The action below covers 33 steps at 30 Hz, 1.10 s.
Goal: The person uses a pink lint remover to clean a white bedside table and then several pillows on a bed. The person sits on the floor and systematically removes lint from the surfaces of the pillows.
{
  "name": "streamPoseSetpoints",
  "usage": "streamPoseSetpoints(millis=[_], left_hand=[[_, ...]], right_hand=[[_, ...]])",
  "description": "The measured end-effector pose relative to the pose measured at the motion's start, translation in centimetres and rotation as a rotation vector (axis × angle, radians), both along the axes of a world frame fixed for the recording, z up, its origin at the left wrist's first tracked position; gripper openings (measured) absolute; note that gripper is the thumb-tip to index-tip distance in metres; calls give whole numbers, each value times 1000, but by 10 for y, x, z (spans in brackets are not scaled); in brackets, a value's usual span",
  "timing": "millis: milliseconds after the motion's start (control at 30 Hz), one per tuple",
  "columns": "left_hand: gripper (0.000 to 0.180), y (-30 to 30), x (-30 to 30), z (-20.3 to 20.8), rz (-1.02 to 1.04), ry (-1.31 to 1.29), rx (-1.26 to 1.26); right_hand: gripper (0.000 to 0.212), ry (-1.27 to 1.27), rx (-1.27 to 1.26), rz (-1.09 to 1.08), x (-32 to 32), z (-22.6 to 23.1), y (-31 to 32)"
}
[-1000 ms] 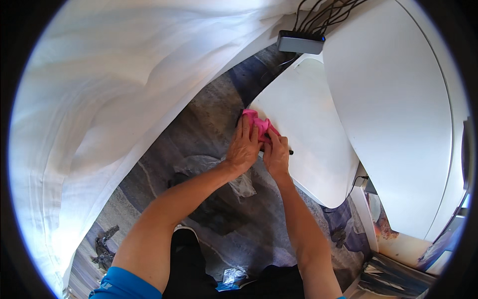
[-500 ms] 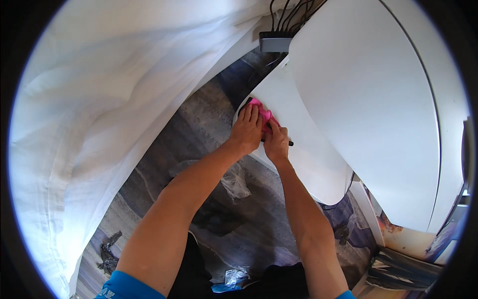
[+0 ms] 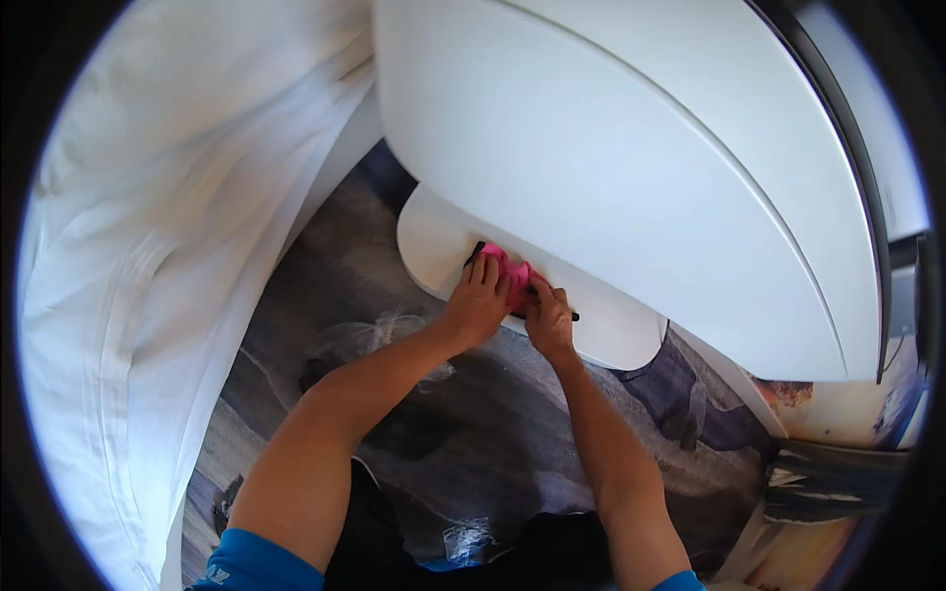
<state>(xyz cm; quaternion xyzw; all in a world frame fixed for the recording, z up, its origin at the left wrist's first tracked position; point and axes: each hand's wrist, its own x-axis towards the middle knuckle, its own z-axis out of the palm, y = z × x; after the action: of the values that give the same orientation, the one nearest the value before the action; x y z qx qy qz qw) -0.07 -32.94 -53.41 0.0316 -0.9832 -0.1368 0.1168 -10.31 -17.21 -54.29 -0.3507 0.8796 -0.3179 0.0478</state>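
Observation:
A bright pink cloth (image 3: 517,278) lies bunched on a low white board with rounded corners (image 3: 424,236). My left hand (image 3: 477,301) is closed on its left part, fingers bent over it. My right hand (image 3: 548,317) pinches the right part, its thumb and fingertips on the cloth. A dark strip (image 3: 575,316) sticks out past my right hand. A black end also shows beyond my left fingertips. Whether both belong to one object is hidden by the cloth and my hands.
A large white panel (image 3: 611,177) overhangs the board. White curtain fabric (image 3: 168,295) hangs at the left. Clear crumpled plastic (image 3: 379,333) lies on the grey patterned floor (image 3: 483,424). Another shiny plastic piece (image 3: 467,539) is near my legs. A dark-striped item (image 3: 833,480) sits lower right.
The view has shifted, so the white panel covers more of the board and the grey box with cables is out of sight. Both hands stay on the pink cloth.

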Motion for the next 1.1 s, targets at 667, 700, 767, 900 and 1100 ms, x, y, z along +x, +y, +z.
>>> streamPoseSetpoints(millis=[667, 700, 767, 900, 1100], left_hand=[[61, 120, -58, 2, -201, -65, 46], [61, 126, -66, 3, -187, -73, 66], [61, 144, -87, 7, -168, -152, 98], [63, 172, -107, 15, -152, -259, 119], [59, 186, -91, 1, -202, -23, 133]], right_hand=[[38, 134, -94, -124, -41, 4, 118], [40, 196, -102, -156, -52, -7, 127], [41, 301, -85, -256, -72, -24, 151], [41, 199, 3, -397, -81, -23, 171], [34, -29, 91, -326, -65, 18, 180]])
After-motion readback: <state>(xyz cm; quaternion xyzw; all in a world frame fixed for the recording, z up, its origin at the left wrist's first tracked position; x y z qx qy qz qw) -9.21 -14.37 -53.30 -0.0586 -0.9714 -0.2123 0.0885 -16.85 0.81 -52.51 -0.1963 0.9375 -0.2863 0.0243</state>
